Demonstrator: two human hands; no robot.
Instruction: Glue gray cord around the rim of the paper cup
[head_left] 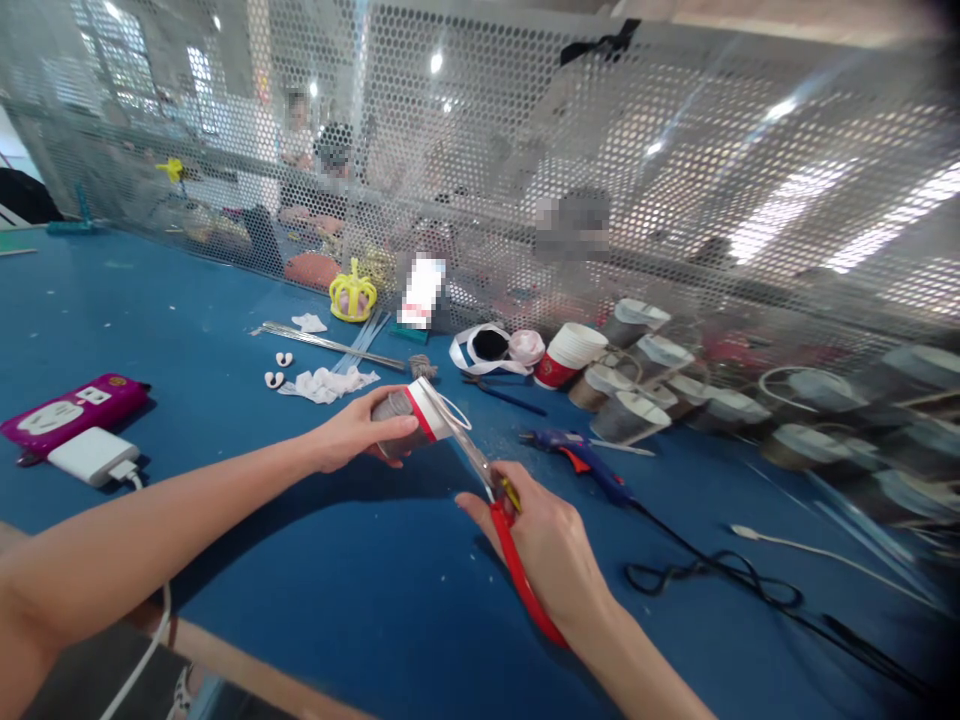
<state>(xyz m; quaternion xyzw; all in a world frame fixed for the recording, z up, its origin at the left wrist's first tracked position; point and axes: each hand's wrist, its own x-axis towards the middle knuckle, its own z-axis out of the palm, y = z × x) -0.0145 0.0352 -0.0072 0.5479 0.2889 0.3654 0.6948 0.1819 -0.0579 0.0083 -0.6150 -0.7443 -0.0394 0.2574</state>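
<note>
L hand (360, 435) grips a cup (414, 402) near pic ctr: fingers clamped round its grey-yarn side, thumb on the near face. Cup is tilted, mouth end to the R; red band next to white rim, thin pale loop curving off the rim. Can't see what's in it. R hand (544, 530), just R of ctr, has fingers clamped on the red-handled scissors (517, 565), blades up at the cup's rim.

Other containers: paper cup stack (570, 355), R of ctr, tilted, red cup outermost w/ white ones nested in it. Group of yarn-wrapped cups (631, 415) fills the R side, grey & brownish w/ white tops; too blurred to tell contents. Yellow crown (339, 300), upper ctr-L, has something pinkish showing btwn its bars.

Also on the blue surface (360, 570): glue gun (577, 457) R of ctr, purple power strip (82, 412) far L w/ white charger (91, 455) by it.
</note>
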